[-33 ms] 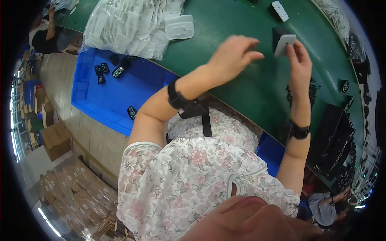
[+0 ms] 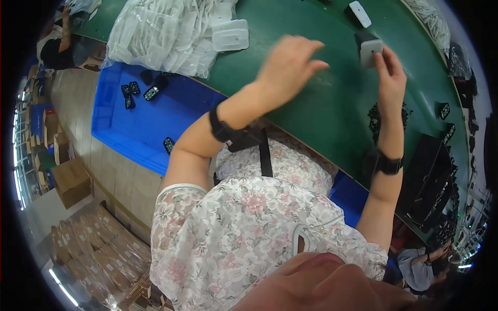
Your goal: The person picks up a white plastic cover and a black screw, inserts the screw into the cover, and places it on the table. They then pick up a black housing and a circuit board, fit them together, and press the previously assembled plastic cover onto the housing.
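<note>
My right hand (image 2: 390, 72) pinches a white rounded plastic cover (image 2: 370, 53) between thumb and fingers, above the green table (image 2: 337, 103). A black block (image 2: 366, 37) shows right behind the cover; whether the two are joined, I cannot tell. Off to the left, my left hand (image 2: 293, 70) is in the air over the table, blurred, thumb and forefinger apart and nothing visible in it. Another black block with a white cover (image 2: 360, 14) lies farther back. A white cover (image 2: 230, 36) rests beside a clear bag of white parts (image 2: 161, 33).
Below the table's left edge is a blue bin (image 2: 111, 124) holding several small black pieces with circuit boards (image 2: 151, 93). Small dark parts (image 2: 378, 122) lie heaped near my right wrist. A black box (image 2: 428, 179) stands at the right edge. Other people work nearby.
My left hand has shifted left and slightly back. The right hand has moved a little to the right, and the white cover and black block have turned slightly with it.
</note>
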Available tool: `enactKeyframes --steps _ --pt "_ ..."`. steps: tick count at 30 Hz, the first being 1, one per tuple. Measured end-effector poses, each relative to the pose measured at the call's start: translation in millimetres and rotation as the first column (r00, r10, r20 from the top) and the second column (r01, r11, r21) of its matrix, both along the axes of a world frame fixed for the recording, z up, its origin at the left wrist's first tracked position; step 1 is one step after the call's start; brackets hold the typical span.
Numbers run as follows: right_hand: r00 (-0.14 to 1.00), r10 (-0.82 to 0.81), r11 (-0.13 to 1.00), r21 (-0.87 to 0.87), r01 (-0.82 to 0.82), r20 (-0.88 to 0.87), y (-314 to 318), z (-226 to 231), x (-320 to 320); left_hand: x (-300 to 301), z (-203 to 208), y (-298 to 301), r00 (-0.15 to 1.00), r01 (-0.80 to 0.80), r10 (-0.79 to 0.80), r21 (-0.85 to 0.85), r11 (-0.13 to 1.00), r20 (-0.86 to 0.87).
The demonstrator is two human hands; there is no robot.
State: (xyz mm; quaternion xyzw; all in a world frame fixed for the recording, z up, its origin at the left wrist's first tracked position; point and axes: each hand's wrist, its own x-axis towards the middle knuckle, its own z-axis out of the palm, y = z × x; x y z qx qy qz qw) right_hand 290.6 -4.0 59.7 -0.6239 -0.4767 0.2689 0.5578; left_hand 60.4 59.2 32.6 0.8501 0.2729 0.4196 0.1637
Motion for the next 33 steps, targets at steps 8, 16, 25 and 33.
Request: enactKeyframes --steps 8,16,25,33 --pt "0.947 -0.044 0.964 -0.235 0.124 0.32 56 -25 128 -91 14 27 0.776 -0.228 0.422 0.414 0.881 -0.47" --pt "0.961 0.046 0.963 -0.268 0.03 0.274 72 -54 170 -85 22 41 0.688 -0.087 0.319 0.363 0.928 -0.652" --pt "0.673 -0.025 0.975 -0.131 0.18 0.739 -44 25 91 -81 51 29 0.713 -0.128 0.277 0.269 0.955 -0.644" --pt "0.58 -0.064 0.96 -0.109 0.257 0.812 -108 -27 29 -34 43 -9 0.953 0.005 -0.097 -0.304 0.953 -0.288"
